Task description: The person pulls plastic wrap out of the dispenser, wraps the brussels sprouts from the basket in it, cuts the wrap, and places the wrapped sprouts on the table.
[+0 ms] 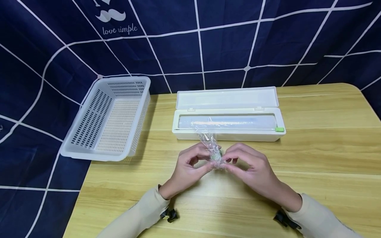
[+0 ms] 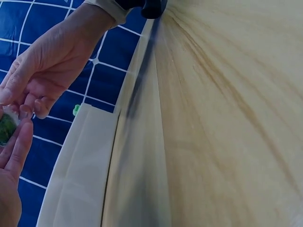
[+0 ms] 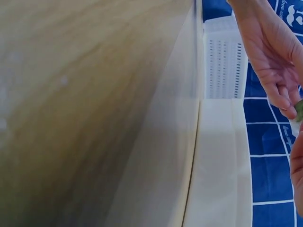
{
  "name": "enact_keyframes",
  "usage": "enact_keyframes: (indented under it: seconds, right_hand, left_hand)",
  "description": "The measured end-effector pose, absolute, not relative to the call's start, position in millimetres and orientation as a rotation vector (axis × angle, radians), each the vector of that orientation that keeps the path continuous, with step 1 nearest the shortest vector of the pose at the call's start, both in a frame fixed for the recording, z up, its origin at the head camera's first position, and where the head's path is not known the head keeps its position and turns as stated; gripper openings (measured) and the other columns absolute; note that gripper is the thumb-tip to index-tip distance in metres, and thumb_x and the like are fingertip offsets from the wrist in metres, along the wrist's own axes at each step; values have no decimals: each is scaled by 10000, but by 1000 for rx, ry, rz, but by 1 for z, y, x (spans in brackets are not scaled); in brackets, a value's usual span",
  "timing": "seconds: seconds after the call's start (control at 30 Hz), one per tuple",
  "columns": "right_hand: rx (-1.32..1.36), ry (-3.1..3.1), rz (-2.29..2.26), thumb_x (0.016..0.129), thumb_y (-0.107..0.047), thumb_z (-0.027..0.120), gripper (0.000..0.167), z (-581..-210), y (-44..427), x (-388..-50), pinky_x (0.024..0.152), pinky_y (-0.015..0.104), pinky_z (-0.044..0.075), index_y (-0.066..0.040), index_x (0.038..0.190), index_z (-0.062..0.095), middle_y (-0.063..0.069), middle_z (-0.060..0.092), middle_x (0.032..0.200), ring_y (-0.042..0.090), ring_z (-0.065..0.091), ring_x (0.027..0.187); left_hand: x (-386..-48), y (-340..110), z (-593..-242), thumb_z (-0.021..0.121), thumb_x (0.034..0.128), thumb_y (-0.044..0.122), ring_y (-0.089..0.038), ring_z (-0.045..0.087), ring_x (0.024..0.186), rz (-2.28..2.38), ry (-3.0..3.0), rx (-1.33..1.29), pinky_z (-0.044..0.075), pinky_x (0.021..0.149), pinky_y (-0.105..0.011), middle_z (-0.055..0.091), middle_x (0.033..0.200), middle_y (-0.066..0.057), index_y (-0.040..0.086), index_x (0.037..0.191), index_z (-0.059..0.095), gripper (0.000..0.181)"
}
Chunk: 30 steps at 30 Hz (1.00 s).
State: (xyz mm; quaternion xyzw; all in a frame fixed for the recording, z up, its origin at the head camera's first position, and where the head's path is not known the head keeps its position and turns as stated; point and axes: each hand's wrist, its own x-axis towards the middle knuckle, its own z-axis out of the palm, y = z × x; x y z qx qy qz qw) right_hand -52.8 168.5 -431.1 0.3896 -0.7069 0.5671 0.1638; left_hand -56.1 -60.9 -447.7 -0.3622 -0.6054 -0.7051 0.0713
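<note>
A small green item [image 1: 216,156] wrapped in crinkled cling film is held between both hands, just in front of the dispenser box. Its kind cannot be told through the film. From the left, the left hand [image 1: 192,163] pinches it with thumb and fingers. Opposite, the right hand [image 1: 253,167] pinches the film at its right side. A loose tail of clear film [image 1: 208,137] sticks up from the bundle over the box's front. In the left wrist view the green item [image 2: 6,127] shows at the left edge; the right wrist view catches only part of it [image 3: 299,109].
Behind the hands stands a white cling film box [image 1: 229,136], lid raised, with a film roll [image 1: 238,122] inside and a green slider [image 1: 279,129] at its right end. A white perforated basket [image 1: 135,132] sits left on the wooden table [image 1: 327,148]. A dark blue gridded cloth [image 1: 232,43] hangs behind.
</note>
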Motion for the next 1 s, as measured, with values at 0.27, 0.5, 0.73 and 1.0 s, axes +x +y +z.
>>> enact_keyframes:
  seconds: [0.27,0.5,0.73,1.0]
  right_hand:
    - [1094,-1999,1627,1068,-245,742,218,-433,168,-52,765,208,560,-34,1039,787,71,734,1013,162,654,880]
    - [1092,-1978,1682,1056,-220,761,197,-432,169,-52,756,212,549,-27,1018,775,78,727,997,152,636,874]
    - [1122,-1956,1697,1045,-211,771,191,-433,169,-53,763,187,551,-31,980,767,83,721,963,139,635,857]
    - [1114,-1941,1643,1058,-238,753,242,-431,166,-52,748,190,547,-13,969,760,91,719,958,138,632,848]
  left_hand:
    - [-55,-65,-445,723,849,-296,-391,700,1194,-2075,-1863,-1156,628,939,-494,661,1282,-360,-147,1179,651,369]
    - [-56,-69,-441,695,877,-296,-400,677,1258,-2088,-1855,-1237,606,974,-517,650,1309,-374,-172,1177,660,326]
    - [-58,-70,-441,718,842,-312,-424,692,1230,-2053,-1855,-1246,607,971,-511,684,1250,-368,-171,1100,700,295]
    - [-58,-70,-439,730,835,-305,-434,699,1217,-2040,-1845,-1246,599,990,-526,707,1203,-356,-174,1071,710,271]
